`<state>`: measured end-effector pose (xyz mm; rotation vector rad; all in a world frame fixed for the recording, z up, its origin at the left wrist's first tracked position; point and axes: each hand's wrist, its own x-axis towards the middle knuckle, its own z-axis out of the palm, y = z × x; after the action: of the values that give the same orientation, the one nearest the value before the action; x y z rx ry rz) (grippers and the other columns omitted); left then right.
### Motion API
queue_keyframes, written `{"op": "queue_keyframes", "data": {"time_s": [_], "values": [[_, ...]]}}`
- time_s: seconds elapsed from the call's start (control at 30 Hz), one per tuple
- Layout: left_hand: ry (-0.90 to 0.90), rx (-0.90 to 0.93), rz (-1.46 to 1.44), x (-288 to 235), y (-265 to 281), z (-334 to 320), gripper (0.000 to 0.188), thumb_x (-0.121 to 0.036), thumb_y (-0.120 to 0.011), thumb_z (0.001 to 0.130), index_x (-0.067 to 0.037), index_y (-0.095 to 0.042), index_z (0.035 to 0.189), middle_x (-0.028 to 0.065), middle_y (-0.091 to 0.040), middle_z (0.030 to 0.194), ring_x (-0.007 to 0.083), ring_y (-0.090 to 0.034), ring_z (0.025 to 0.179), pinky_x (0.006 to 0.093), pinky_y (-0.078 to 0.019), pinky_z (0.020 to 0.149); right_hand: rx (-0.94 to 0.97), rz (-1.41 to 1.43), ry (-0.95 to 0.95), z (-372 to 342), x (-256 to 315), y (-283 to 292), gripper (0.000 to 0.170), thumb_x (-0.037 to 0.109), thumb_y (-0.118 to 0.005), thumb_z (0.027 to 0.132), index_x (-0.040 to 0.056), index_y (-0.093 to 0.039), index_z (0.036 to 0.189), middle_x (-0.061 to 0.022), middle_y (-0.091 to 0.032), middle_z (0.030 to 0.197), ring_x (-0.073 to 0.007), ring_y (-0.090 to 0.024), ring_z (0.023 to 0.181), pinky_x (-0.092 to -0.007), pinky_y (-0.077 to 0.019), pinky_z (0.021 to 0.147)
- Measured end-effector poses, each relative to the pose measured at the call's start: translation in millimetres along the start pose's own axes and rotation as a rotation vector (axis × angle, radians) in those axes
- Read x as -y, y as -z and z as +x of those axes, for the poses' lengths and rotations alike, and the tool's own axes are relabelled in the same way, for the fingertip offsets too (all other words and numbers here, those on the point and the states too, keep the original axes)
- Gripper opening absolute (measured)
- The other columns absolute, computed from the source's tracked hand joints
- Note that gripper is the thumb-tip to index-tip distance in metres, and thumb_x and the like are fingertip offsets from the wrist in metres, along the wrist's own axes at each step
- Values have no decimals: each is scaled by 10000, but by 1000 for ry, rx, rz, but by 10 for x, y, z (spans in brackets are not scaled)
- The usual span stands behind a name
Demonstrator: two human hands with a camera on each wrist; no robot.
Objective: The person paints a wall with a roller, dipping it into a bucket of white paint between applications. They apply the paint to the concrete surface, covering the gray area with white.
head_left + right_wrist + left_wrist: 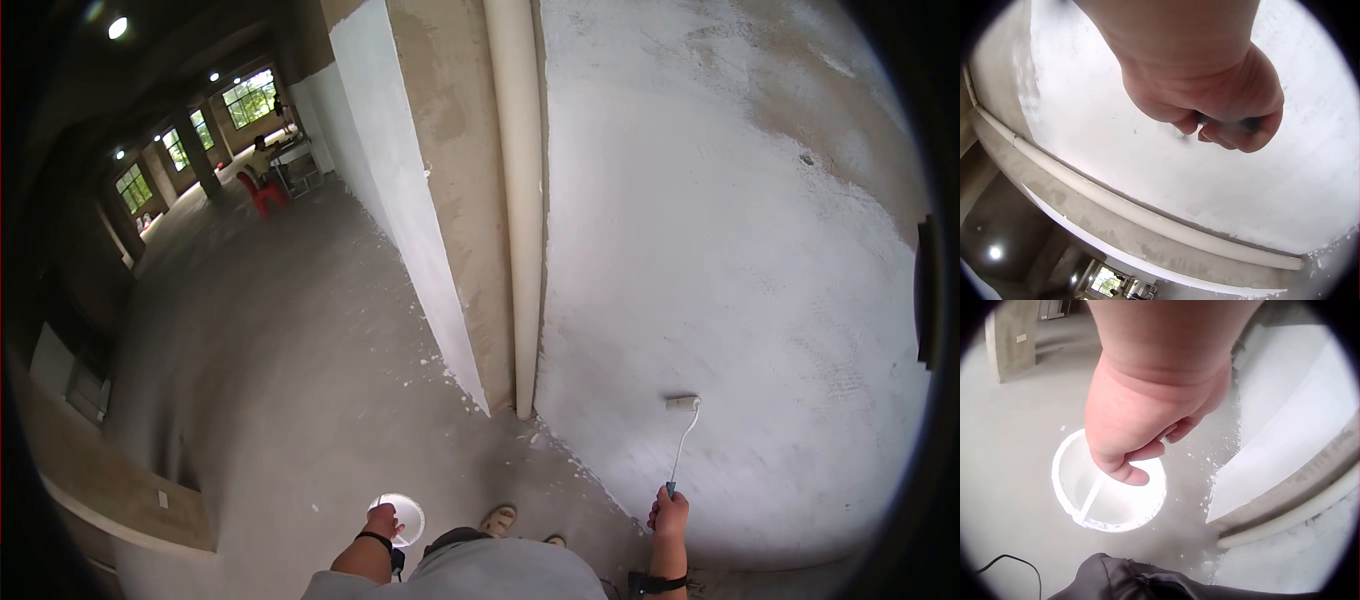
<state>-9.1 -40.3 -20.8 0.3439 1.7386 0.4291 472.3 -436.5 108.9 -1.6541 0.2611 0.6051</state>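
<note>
Bare grey floor (pixel 280 340) spreads through a dim, unfinished hall, meeting a largely white wall (pixel 650 250) beside a pale vertical pipe (pixel 515 200). Coating that wall seems to be the step in hand: a paint roller (pixel 684 403) stands at its lower part, though whether the nap presses the surface or hangs just off it cannot be told. Presumably the next move calls for even pressure along the stroke, with brownish plaster (pixel 820 90) showing higher up. The person's right hand (pixel 670 512) has its fingers clenched round the roller's dark grip, leaving no visible gap. On the other side, the left hand (pixel 383 518) curls its fingers over the strap-like handle of a white bucket (pixel 421 520), beneath that hand; whether it hangs or rests on the floor is unclear.
</note>
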Motion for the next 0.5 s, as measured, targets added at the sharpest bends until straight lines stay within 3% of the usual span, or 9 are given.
{"op": "queue_keyframes", "data": {"time_s": [0.1, 0.27, 0.33, 0.5], "values": [[-19, -13, 60, -139, -211, 95, 274, -85, -579, 929, -100, -604, 1202, 88, -548, 991, 234, -559, 847, 533, -564, 868, -74, -33, 28, -25, -295, 339, 286, 256, -636, 1013, 90, -509, 817, -14, -497, 619, -127, -447, 421, -292, -329, 367], [-48, 35, 80, -346, -547, -57, 221, -51, -564, 920, -81, -595, 1137, 74, -503, 929, 208, -524, 784, 540, -561, 881, -103, -64, 88, -430, -290, 555, 270, 198, -645, 1005, 74, -500, 814, -22, -505, 608, -121, -467, 421, -292, -356, 363], [-56, 83, 58, -369, -618, 84, 184, -56, -559, 921, -72, -588, 1102, 71, -485, 900, 201, -505, 759, 550, -557, 887, -77, -27, 251, -536, -292, 585, 237, 172, -631, 1013, 64, -510, 839, -19, -504, 605, -114, -470, 421, -290, -374, 368], [-71, 102, 120, -411, -776, 40, 165, -82, -549, 934, -72, -592, 1093, 70, -481, 885, 202, -499, 753, 552, -553, 894, -126, 107, 354, -660, -146, 610, 195, 181, -604, 1036, 66, -525, 898, -9, -539, 643, -97, -496, 459, -265, -386, 411]]}}
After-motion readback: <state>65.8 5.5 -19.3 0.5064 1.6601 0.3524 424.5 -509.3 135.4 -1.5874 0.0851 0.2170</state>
